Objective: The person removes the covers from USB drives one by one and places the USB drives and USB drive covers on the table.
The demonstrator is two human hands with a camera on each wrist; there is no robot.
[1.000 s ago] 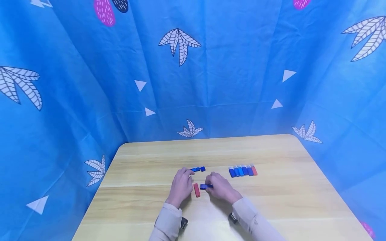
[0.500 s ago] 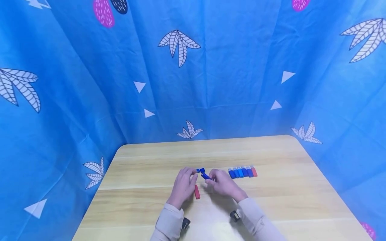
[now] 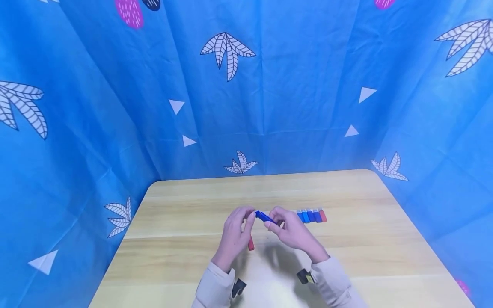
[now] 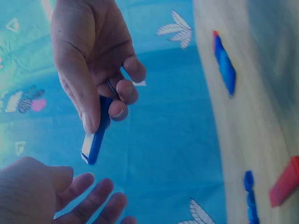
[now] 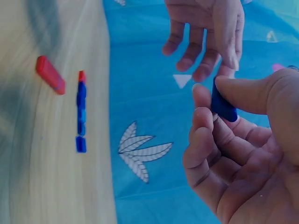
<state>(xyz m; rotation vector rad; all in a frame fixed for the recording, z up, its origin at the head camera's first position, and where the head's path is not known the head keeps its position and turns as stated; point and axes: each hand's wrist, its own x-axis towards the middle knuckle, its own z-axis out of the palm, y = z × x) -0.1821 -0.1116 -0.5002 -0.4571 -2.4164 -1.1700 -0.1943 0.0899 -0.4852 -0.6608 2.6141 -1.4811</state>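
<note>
My right hand [image 3: 294, 231] pinches a blue USB flash drive [image 3: 267, 218] between thumb and fingers, raised above the table and tilted. My left hand [image 3: 235, 235] is close by on the left, fingers extended and slightly bent. In the left wrist view, a gap shows between the left fingertips and the end of the drive [image 4: 97, 133]. Beneath the left hand a red USB flash drive [image 3: 251, 244] lies on the table, partly covered by the fingers in the head view. A line of small blue and red caps [image 5: 81, 107] shows in the right wrist view, mostly hidden behind the left hand from the head.
On the right of the wooden table [image 3: 366, 248], several blue flash drives and a red one [image 3: 322, 215] lie side by side, silver connectors pointing away. My right hand overlaps the row's left end. A blue patterned curtain [image 3: 308, 85] hangs behind the table.
My right hand has lifted the blue flash drive off the table, tilting it with its free end up and leftward. My left hand has risen slightly and spread its thumb toward the drive.
</note>
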